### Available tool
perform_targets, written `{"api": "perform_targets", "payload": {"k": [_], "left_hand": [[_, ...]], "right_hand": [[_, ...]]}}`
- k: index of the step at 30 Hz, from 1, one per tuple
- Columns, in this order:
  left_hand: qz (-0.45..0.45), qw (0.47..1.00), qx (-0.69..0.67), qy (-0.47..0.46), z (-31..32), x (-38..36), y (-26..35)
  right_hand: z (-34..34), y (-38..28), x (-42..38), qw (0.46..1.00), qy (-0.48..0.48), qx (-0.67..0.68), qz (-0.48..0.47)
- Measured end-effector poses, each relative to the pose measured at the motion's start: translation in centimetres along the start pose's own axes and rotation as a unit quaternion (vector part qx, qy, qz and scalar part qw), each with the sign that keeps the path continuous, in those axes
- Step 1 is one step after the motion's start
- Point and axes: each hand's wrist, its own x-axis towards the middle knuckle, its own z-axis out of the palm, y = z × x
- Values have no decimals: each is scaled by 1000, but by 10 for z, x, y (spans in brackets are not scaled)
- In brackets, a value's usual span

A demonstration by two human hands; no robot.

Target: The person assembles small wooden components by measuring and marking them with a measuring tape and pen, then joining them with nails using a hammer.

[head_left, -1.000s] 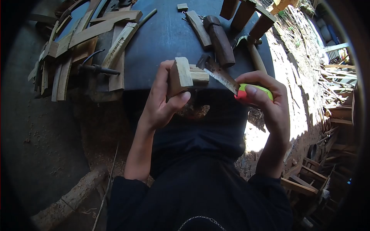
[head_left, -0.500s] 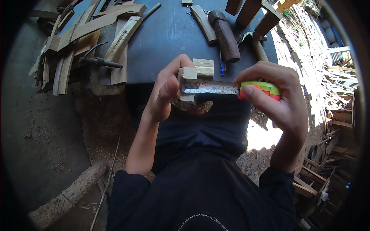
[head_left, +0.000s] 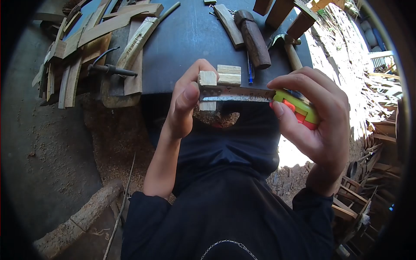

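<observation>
My left hand (head_left: 184, 102) grips a small pale wooden block (head_left: 207, 79) at the near edge of a dark table (head_left: 190, 39), thumb pressed on its side. My right hand (head_left: 318, 117) holds a green and red tape measure (head_left: 297, 106). Its worn metal blade (head_left: 236, 93) is drawn out leftward and lies across the block's face, its end at the block's left side under my thumb. A second pale wooden block (head_left: 229, 74) rests on the table just behind the held one, with a blue pen (head_left: 250, 71) beside it.
Curved wooden slats (head_left: 99, 34) and a threaded metal rod (head_left: 110, 69) lie piled at the table's left. A dark wooden mallet (head_left: 253, 41), a flat wood piece (head_left: 228, 25) and a hammer (head_left: 291, 51) lie at the back. Sawdust covers the ground; scrap timber (head_left: 372, 112) lies right.
The tape blade went from angled in the air beside the block to lying flat across it. My left hand turned the block and my right hand drew the tape case farther right.
</observation>
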Motion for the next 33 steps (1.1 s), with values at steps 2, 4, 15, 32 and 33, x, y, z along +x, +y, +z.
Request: {"api": "perform_targets", "payload": {"k": [2,4,15,32,33], "left_hand": [[5,1000,0,-2,1,-1,-1],[5,1000,5,-2,1,-1,-1],[-18,1000,-15,12,4,-1,1],[87,985,23,147,-3,0,-4],[83,985,50,140,-6,-1,-3]], "right_hand": [[0,-2,0,999,13,-27,-20],[-1,-3,-1,998,23,-46,-34],[3,-4,-5,996,42,-64,-37],[8,-30,-10,851,-160,399,302],[11,-29,-10,853,-176,396,291]]}}
